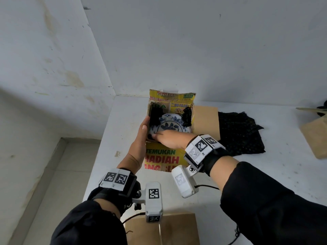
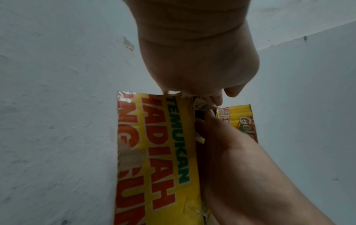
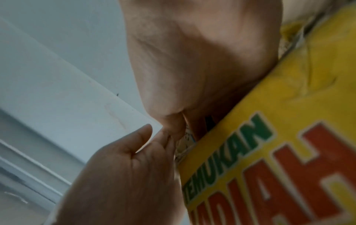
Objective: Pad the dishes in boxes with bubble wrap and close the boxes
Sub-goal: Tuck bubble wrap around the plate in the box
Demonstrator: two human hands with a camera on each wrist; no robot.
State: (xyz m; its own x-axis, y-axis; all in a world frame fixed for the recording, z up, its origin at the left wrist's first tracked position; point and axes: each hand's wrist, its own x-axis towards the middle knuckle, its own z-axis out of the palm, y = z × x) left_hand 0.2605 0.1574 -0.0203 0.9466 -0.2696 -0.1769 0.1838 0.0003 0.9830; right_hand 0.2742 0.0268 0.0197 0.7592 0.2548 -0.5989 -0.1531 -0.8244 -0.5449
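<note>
Your right hand [image 1: 169, 138] reaches leftward across the plate [image 1: 170, 125] in the box [image 1: 161, 159], fingers tucking black wrap [image 1: 154, 117] at its near-left corner; whether they pinch it is hidden. Your left hand [image 1: 141, 137] lies flat against the box's left wall.

Counting it up: one yellow printed box [image 1: 164, 157], one blue-and-white plate [image 1: 170, 126] inside it, two black bubble wrap wads [image 1: 154, 117] tucked in there, one loose black bubble wrap sheet [image 1: 238, 133] on the right, three plain cardboard pieces [image 1: 206, 119], two hands [image 1: 169, 138].
</note>
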